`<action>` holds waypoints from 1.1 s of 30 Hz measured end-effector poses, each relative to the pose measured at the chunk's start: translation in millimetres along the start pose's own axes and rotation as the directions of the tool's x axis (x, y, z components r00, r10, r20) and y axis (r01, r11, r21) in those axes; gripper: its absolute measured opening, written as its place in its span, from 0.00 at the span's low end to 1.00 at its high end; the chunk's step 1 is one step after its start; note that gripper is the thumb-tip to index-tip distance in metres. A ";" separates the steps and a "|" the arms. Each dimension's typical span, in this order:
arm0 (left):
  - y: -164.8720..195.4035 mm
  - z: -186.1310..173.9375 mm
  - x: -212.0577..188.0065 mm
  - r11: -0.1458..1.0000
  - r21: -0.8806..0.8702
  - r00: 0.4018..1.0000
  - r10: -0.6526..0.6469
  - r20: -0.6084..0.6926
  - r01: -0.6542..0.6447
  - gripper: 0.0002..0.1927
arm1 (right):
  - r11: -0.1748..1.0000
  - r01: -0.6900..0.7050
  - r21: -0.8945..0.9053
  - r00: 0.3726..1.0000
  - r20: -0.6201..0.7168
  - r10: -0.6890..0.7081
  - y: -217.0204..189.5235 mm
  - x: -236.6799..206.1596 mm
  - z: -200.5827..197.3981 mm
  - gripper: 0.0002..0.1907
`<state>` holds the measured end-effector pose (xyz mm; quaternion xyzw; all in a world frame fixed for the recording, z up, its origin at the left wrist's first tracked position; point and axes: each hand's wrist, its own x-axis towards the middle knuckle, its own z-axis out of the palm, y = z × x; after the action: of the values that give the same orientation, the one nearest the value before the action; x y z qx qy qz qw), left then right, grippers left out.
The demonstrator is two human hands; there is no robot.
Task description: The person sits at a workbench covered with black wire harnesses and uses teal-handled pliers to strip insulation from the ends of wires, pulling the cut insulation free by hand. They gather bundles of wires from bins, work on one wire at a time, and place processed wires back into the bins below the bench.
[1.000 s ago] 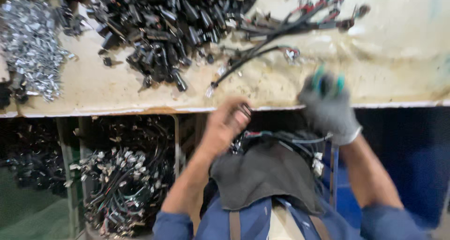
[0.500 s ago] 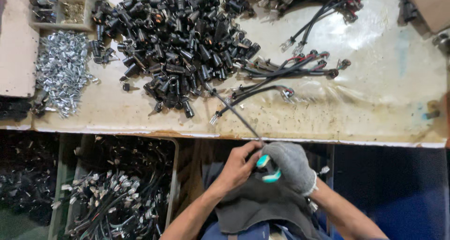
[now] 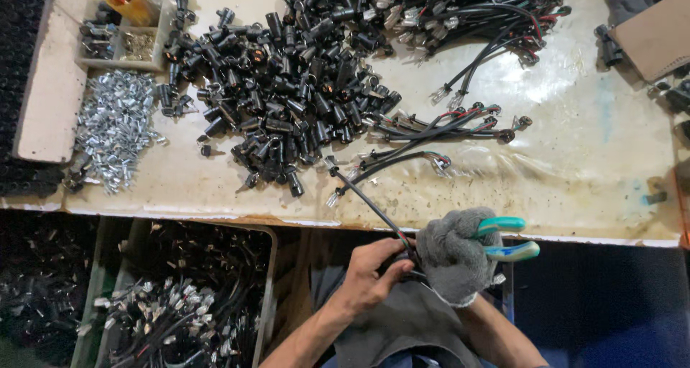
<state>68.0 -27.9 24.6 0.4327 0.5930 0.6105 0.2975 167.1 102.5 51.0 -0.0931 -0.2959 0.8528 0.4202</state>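
Both our hands meet on one black cable just below the workbench edge.

Our bare left hand pinches the black cable, which runs off toward 11 o'clock onto the workbench; our gloved right hand is closed around teal-handled pliers, handles pointing to 3 o'clock. At 12 o'clock sits the heap of black connectors, silver clips at 10 o'clock.
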 end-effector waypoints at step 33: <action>-34.2 -46.7 175.0 0.403 0.906 0.921 0.388 -0.040 -0.130 0.12 | -0.579 0.372 -0.726 0.924 0.230 0.305 -12.6 93.9 -50.4 0.19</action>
<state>-56.8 107.7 25.4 0.5317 0.7799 0.2950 -0.1486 136.9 202.4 26.0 -0.2375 -0.9643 0.0942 0.0703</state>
